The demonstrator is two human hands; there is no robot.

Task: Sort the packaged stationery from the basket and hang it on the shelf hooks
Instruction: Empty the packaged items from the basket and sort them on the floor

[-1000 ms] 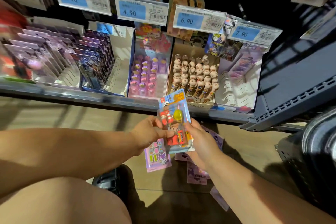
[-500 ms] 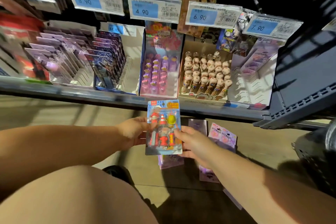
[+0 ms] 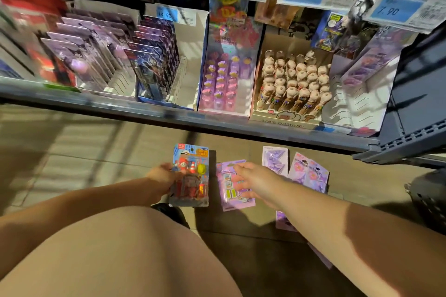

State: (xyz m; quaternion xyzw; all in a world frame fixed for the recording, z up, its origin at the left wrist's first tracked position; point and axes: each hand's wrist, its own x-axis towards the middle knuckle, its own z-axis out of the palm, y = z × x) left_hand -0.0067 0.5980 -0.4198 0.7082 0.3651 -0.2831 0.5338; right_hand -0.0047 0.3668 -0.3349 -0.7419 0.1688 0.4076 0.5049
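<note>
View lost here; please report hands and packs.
Left hand grips blue blister pack. Right hand reaches over purple pack on floor. No obstruction seen.

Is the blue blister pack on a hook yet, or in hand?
In hand: the left hand grips the blue blister pack by its edge, below the shelf.

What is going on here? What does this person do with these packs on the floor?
A person crouches before a shop shelf. The left hand holds a blue pack of small red figures by its edge, low over the floor. The right hand, fingers loose, reaches over a pink pack lying on the floor. More purple packs lie beside it. A dark basket stands at the right.
</note>
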